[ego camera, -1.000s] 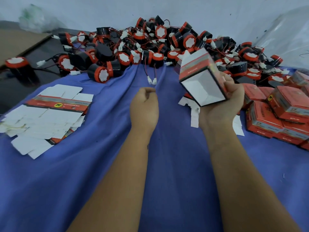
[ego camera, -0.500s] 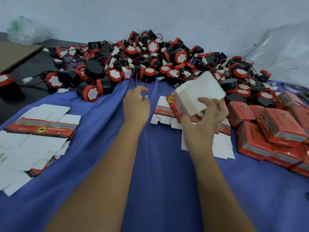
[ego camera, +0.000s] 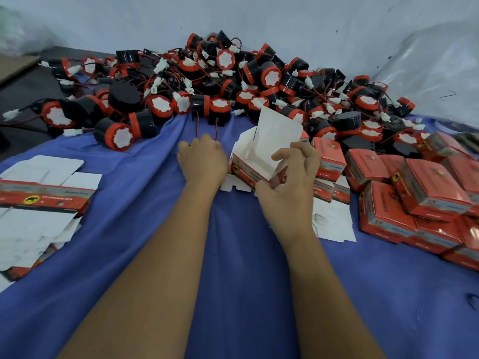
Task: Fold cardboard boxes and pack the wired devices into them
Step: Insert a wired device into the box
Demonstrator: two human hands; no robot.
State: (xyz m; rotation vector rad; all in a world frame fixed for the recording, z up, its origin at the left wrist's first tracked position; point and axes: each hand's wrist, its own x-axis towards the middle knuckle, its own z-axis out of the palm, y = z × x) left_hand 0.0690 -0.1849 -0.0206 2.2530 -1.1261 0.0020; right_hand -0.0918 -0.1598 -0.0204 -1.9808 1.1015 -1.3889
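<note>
An open red-and-white cardboard box (ego camera: 255, 161) stands on the blue cloth (ego camera: 233, 281) with its white lid flap raised. My right hand (ego camera: 290, 185) holds the box at its near right corner, thumb on the red side and fingers curled over the rim. Just left of the box, my left hand (ego camera: 203, 161) grips the thin red and black wires of a black device with a red cap (ego camera: 219, 111). That device lies at the front edge of a large pile of wired devices (ego camera: 233, 81).
Flat unfolded box blanks (ego camera: 44, 198) lie in a stack at the left. Several closed red boxes (ego camera: 420, 193) are stacked at the right, with more flat blanks (ego camera: 334, 224) under my right hand. A pale wall and plastic sheet (ego camera: 435, 73) rise behind the pile.
My right hand lowered the box from the air to the cloth, with its lid flap now standing open. My left hand moved forward toward the pile along the wires.
</note>
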